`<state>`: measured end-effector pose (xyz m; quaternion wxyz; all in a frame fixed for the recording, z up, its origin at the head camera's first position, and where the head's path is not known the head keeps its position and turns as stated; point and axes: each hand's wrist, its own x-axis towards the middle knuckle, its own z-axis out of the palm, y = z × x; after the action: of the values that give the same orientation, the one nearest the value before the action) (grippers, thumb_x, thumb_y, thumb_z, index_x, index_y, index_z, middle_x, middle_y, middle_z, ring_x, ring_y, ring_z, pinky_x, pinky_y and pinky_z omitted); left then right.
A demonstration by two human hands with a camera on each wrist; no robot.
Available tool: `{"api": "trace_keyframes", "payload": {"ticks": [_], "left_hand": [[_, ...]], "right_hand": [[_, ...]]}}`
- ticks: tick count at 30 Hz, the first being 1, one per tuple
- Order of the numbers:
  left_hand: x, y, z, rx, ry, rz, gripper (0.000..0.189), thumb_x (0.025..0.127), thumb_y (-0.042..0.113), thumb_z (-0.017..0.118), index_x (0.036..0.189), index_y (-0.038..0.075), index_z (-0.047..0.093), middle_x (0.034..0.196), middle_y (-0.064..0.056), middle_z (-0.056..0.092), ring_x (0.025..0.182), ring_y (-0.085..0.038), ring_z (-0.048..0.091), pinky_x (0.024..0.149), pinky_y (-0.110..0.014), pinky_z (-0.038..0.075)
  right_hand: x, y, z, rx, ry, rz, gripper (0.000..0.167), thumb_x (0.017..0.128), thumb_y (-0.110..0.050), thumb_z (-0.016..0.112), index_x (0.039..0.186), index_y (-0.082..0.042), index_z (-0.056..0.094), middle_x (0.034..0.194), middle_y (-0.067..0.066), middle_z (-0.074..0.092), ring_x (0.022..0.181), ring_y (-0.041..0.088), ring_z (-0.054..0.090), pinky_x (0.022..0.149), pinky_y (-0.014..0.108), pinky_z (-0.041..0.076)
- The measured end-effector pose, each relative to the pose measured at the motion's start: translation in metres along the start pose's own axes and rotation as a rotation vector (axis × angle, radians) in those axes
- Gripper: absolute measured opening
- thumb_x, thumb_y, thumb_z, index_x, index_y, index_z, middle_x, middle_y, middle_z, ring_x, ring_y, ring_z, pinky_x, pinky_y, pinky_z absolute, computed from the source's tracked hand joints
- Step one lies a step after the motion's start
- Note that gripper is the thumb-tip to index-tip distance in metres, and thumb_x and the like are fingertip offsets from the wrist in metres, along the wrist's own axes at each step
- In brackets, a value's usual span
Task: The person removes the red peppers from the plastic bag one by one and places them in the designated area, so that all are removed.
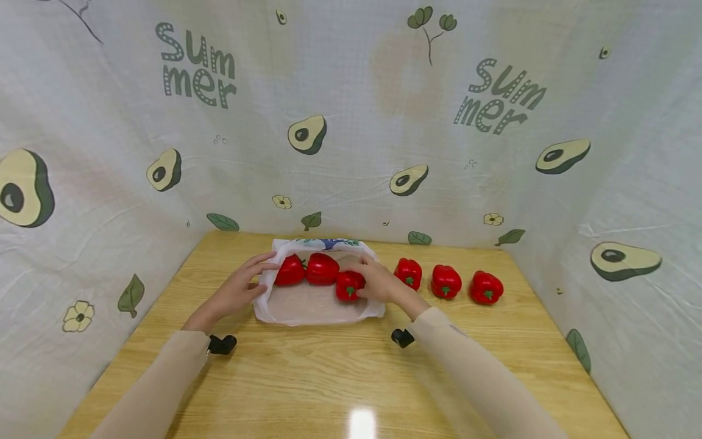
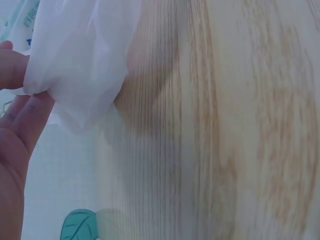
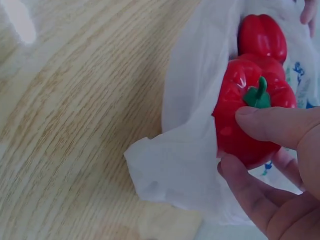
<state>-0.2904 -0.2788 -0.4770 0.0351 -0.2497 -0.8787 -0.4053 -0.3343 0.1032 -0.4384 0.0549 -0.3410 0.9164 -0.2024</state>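
Observation:
A white plastic bag (image 1: 307,311) lies with its mouth spread wide, and red bell peppers are inside it. At its left rim, my left hand (image 1: 238,289) pinches the thin plastic (image 2: 82,60) between thumb and fingers. My right hand (image 1: 379,281) reaches into the bag's right side and grips a bell pepper (image 3: 235,132) there, thumb by the green stem and fingers around its side. Two other peppers, one left (image 1: 289,272) and one in the middle (image 1: 322,269), rest along the back of the bag.
Right of the bag, three more red peppers stand in a row: a near one (image 1: 408,272) partly behind my right wrist, a middle one (image 1: 446,281) and a far one (image 1: 485,288). A printed cloth (image 1: 351,171) encloses the wooden table (image 1: 307,378) at back and sides.

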Motion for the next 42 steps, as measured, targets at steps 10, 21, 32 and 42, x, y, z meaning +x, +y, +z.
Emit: {"api": "trace_keyframes", "payload": {"ticks": [10, 21, 32, 42], "left_hand": [[0.001, -0.001, -0.002, -0.017, 0.003, -0.011, 0.058, 0.096, -0.015, 0.066, 0.149, 0.006, 0.058, 0.174, -0.01, 0.027, 0.154, -0.045, 0.032, 0.103, -0.062, 0.055], [-0.001, -0.007, -0.003, -0.011, 0.0, -0.012, 0.059, 0.096, -0.014, 0.067, 0.15, 0.008, 0.058, 0.174, -0.01, 0.027, 0.155, -0.045, 0.031, 0.103, -0.062, 0.054], [-0.003, -0.006, -0.003, 0.008, -0.001, -0.01, 0.06, 0.095, -0.014, 0.069, 0.15, 0.007, 0.057, 0.174, -0.011, 0.027, 0.155, -0.046, 0.032, 0.102, -0.062, 0.055], [-0.002, -0.005, -0.003, 0.01, -0.001, -0.01, 0.059, 0.096, -0.013, 0.068, 0.15, 0.007, 0.057, 0.174, -0.011, 0.027, 0.155, -0.046, 0.032, 0.103, -0.062, 0.055]], "right_hand": [[-0.033, -0.017, -0.026, 0.007, 0.005, -0.036, 0.061, 0.091, -0.003, 0.081, 0.146, -0.021, 0.064, 0.127, 0.009, 0.055, 0.1, 0.024, 0.061, 0.083, 0.032, 0.06], [-0.074, 0.002, -0.053, 0.021, 0.084, -0.071, 0.062, 0.089, 0.001, 0.08, 0.145, -0.018, 0.064, 0.123, 0.006, 0.059, 0.098, 0.021, 0.062, 0.083, 0.035, 0.063], [-0.106, 0.021, -0.06, -0.006, 0.077, -0.03, 0.063, 0.088, 0.001, 0.084, 0.145, -0.017, 0.064, 0.124, 0.008, 0.058, 0.101, 0.021, 0.06, 0.077, 0.03, 0.063], [-0.124, 0.036, -0.057, -0.012, 0.077, 0.002, 0.065, 0.087, 0.0, 0.085, 0.145, -0.016, 0.063, 0.126, 0.008, 0.059, 0.096, 0.019, 0.061, 0.079, 0.041, 0.066]]}}
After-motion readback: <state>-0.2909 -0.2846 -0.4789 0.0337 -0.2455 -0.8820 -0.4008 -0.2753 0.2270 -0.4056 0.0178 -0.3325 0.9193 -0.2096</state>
